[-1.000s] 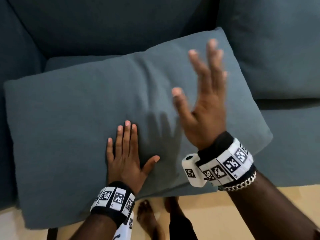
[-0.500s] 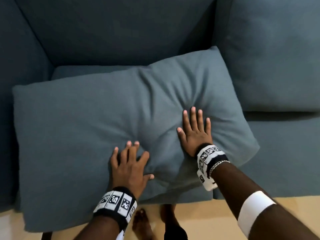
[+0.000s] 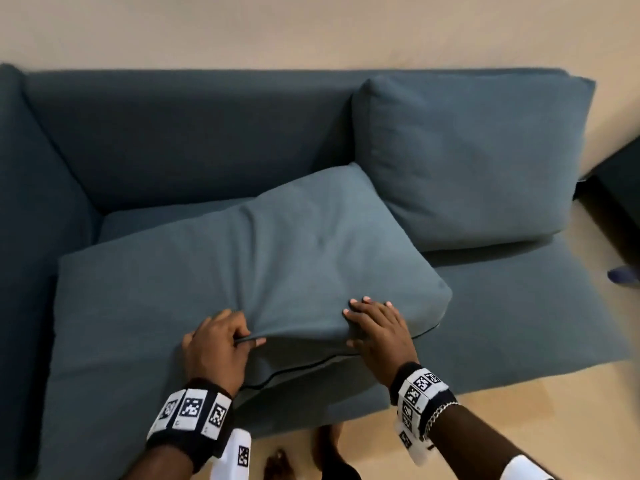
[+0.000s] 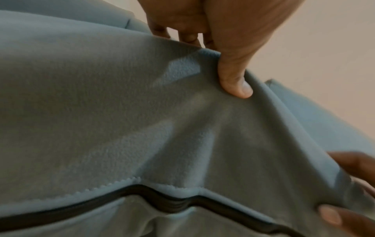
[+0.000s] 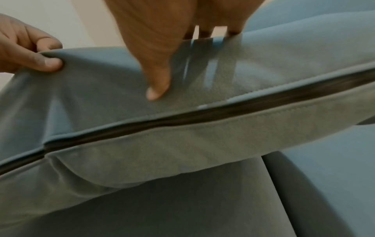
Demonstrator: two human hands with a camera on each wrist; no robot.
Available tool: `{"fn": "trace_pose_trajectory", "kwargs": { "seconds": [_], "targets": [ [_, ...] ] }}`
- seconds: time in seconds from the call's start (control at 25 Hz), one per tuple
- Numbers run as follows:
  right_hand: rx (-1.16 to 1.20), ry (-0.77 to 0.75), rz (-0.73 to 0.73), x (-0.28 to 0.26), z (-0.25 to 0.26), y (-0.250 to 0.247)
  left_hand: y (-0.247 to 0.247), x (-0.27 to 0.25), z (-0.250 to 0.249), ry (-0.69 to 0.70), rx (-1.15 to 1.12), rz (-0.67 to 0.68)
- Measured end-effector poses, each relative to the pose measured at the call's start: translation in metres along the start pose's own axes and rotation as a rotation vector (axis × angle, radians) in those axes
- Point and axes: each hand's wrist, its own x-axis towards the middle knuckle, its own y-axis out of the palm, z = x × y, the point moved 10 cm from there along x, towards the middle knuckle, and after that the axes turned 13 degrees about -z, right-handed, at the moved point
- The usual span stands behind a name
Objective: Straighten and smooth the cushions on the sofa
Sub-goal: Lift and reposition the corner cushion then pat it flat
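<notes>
Feet [image 3: 277,464] show at the near edge, bare on the pale floor [image 3: 519,393], cut off by the bottom of the head view and partly hidden behind the wristbands [image 3: 190,412] with their printed black-and-white markers. Just beyond, both hands are on the front edge of the loose cushion [image 3: 214,278]. The left hand [image 3: 216,344] pinches a fold of the blue-grey cover between thumb and curled fingers; the left wrist view shows the thumb [image 4: 233,77] pressed into the bunched cloth, though the fingers behind the fold are mostly hidden. The right hand [image 3: 379,329] lies over the edge with fingers bent down onto the top face and the thumb [image 5: 157,83] pressing the side panel; whether those fingers actually gather cloth is hard to make out, since their tips are hidden behind the ridge of fabric.

A dark zip line [image 5: 182,118] runs along the cushion's front side, wavy where the cover is pulled up. This cushion lies flat and skewed across the left seat of the sofa [image 3: 173,133], its front overhanging the seat edge and its far right corner touching the second cushion [image 3: 467,157], which leans upright against the backrest on the right. Behind the sofa stands a plain cream wall [image 3: 311,29]. At far right a dark piece of furniture [image 3: 620,181] is cut off by the frame, and a small blurred bluish shape [image 3: 621,273] on the floor cannot be identified.
</notes>
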Motion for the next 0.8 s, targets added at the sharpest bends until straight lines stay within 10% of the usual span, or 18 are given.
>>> {"fn": "trace_pose_trajectory", "kwargs": {
  "seconds": [0.28, 0.56, 0.8],
  "targets": [
    [0.006, 0.078, -0.374, 0.143, 0.088, -0.154, -0.144, 0.109, -0.025, -0.227, -0.058, -0.17],
    [-0.145, 0.136, 0.142, 0.229, 0.103, -0.068, -0.118, 0.135, -0.085, 0.015, 0.319, 0.282],
    [-0.009, 0.121, 0.213, 0.296, 0.118, -0.057, -0.049, 0.087, -0.091, -0.021, 0.487, 0.537]
  ]
}}
